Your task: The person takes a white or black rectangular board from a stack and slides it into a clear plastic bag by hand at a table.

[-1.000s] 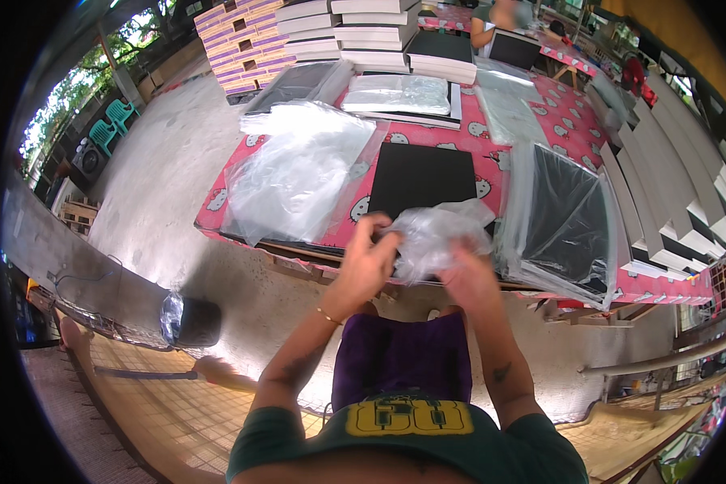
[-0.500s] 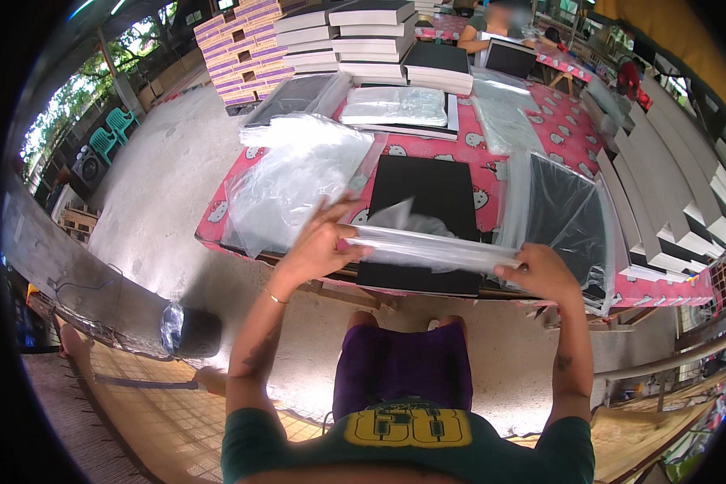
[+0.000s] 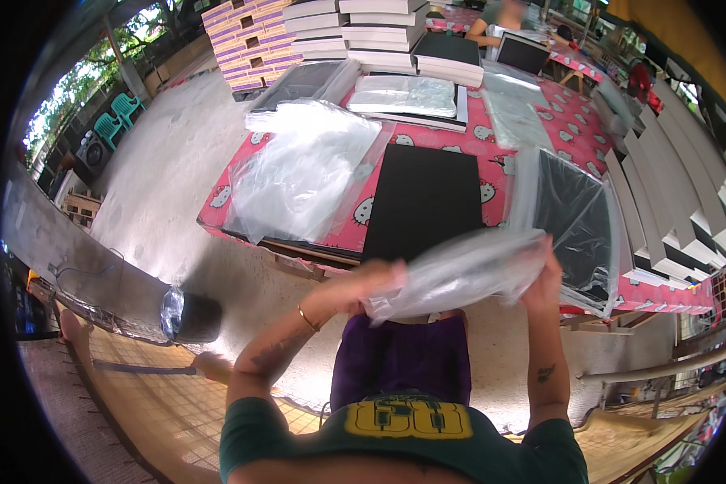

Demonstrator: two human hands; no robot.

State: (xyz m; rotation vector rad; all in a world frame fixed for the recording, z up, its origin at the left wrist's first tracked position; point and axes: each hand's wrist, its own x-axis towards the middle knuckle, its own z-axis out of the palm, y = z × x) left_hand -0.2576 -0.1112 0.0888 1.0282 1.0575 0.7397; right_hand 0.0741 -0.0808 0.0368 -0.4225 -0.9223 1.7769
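Between my two hands a clear plastic bag (image 3: pixel 464 273) is held up over the table's near edge, blurred by motion. My left hand (image 3: pixel 373 284) grips its left end, and my right hand (image 3: pixel 544 278) has hold of the right end. Just beyond the bag lies a flat black board-like piece (image 3: pixel 422 198) on the pink patterned tablecloth, its near part hidden by the bag. To its left is a loose pile of clear plastic bags (image 3: pixel 298 181). On the right, a black piece wrapped in clear plastic (image 3: pixel 574 222) lies close to my right hand.
Tall stacks of thick black-topped, white-sided blocks (image 3: pixel 383 36) stand at the back. More such stacks (image 3: pixel 678 177) rise along the right edge. Folded plastic bags (image 3: pixel 403 95) lie mid-table. A person (image 3: pixel 504 28) works at the far end. A dark bin (image 3: pixel 198 316) stands on the floor at left.
Both hands have drawn the plastic bag nearer to me, off most of the black piece. Its stretched, narrow shape has become wider and looser, and my left hand has moved right.
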